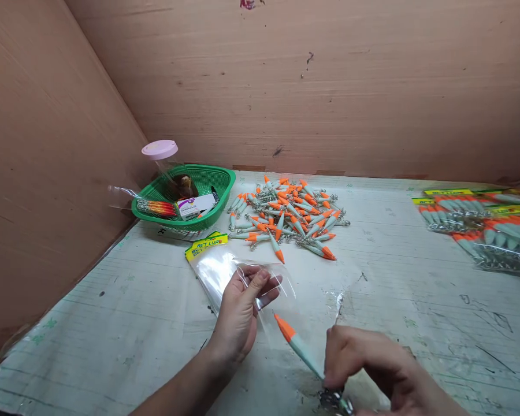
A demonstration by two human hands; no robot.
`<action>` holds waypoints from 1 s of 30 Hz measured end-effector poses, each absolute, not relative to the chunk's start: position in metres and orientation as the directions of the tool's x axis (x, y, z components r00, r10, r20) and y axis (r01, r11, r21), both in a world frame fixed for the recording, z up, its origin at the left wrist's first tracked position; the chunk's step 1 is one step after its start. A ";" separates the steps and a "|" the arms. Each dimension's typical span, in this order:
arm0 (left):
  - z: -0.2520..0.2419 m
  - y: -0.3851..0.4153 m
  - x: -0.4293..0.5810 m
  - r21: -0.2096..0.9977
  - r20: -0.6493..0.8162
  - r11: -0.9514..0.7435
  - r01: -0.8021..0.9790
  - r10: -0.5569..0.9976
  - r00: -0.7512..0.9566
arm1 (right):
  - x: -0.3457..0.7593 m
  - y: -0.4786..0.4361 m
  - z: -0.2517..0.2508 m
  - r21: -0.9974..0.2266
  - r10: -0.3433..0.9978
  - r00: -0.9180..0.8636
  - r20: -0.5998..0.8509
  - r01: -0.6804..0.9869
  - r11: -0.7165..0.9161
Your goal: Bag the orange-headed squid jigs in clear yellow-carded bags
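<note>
Yellow headers (207,245) read "BCT LURE", eight o'clock of my view.
On my feed, the left hand (241,303) holds a clear bag (287,288); the right hand (370,358) grips an orange-tipped lure (303,353), five o'clock.

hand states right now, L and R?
Left hand: closed in a pinch, holding a clear plastic bag.
Right hand: closed, holding an orange-tipped lure near its hook end.
</note>
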State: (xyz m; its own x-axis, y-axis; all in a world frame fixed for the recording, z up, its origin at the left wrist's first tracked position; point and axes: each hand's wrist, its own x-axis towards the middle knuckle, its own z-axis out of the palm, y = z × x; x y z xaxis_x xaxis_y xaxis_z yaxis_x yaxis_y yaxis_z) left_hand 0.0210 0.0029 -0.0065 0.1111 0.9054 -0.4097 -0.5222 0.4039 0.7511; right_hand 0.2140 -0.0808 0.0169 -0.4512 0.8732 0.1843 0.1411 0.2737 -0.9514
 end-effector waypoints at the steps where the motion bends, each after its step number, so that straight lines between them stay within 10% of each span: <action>1: -0.006 0.003 0.021 0.746 -0.414 0.407 -0.527 0.903 0.112 | 0.212 -0.080 0.020 -0.936 0.863 -0.481 0.157 0.206 0.285; 8: -0.002 -0.002 0.025 0.740 -0.431 0.449 -0.501 0.888 0.158 | 0.197 -0.078 0.008 -0.748 0.863 -0.403 0.306 0.459 0.480; 18: 0.001 -0.011 0.030 0.663 -0.402 0.542 -0.517 0.840 0.365 | 0.194 -0.087 -0.008 -0.105 0.648 -0.411 0.641 0.790 0.605; 30: 0.000 -0.013 0.034 0.543 -0.481 0.598 -0.590 0.797 0.365 | 0.195 -0.076 -0.003 -0.472 0.741 -0.140 0.656 0.691 0.548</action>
